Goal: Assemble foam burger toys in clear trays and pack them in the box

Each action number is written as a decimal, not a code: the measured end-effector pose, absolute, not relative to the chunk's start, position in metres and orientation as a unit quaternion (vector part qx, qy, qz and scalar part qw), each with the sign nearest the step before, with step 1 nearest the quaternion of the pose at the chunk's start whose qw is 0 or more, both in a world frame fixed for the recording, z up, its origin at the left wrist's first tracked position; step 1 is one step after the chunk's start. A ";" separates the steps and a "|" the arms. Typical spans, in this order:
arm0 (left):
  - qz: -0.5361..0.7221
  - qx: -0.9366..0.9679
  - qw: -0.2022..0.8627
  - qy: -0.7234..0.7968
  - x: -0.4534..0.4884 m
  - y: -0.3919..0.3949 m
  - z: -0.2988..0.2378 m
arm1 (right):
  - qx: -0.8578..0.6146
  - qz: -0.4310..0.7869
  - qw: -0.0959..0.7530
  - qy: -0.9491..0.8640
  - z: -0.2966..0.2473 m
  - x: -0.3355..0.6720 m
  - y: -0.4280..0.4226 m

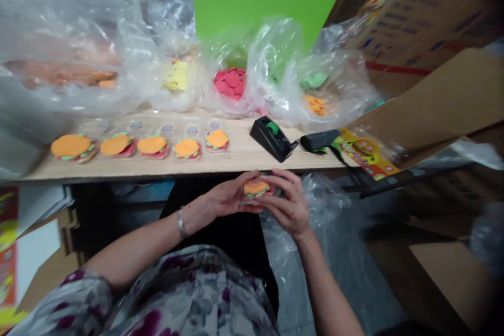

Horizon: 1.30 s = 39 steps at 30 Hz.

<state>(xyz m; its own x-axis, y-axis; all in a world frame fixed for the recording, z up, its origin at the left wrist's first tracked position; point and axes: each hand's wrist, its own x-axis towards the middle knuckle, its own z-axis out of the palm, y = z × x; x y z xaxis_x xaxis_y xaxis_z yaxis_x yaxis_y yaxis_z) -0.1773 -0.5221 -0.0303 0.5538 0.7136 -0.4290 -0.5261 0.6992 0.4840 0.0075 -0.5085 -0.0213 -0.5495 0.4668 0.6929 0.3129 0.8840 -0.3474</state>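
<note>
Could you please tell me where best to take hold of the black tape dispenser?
Grip the tape dispenser by its long sides from above, keeping clear of the cutter end at right: it stands flat on the wooden board with its top free.

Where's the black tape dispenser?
In the head view, the tape dispenser sits on the wooden board, right of the row of burger-shaped items, just left of a dark wrapped object.
</note>
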 end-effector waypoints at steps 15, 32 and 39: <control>0.371 0.560 0.590 0.448 -0.128 -0.480 -0.009 | -0.409 0.480 0.361 -0.687 0.016 0.053 -0.496; 0.279 0.493 0.724 0.393 -0.135 -0.486 -0.063 | -0.694 0.189 0.500 -0.483 0.044 0.228 -0.275; 0.267 0.470 0.740 0.402 -0.154 -0.486 -0.088 | -0.743 0.179 0.406 -0.500 0.010 0.200 -0.265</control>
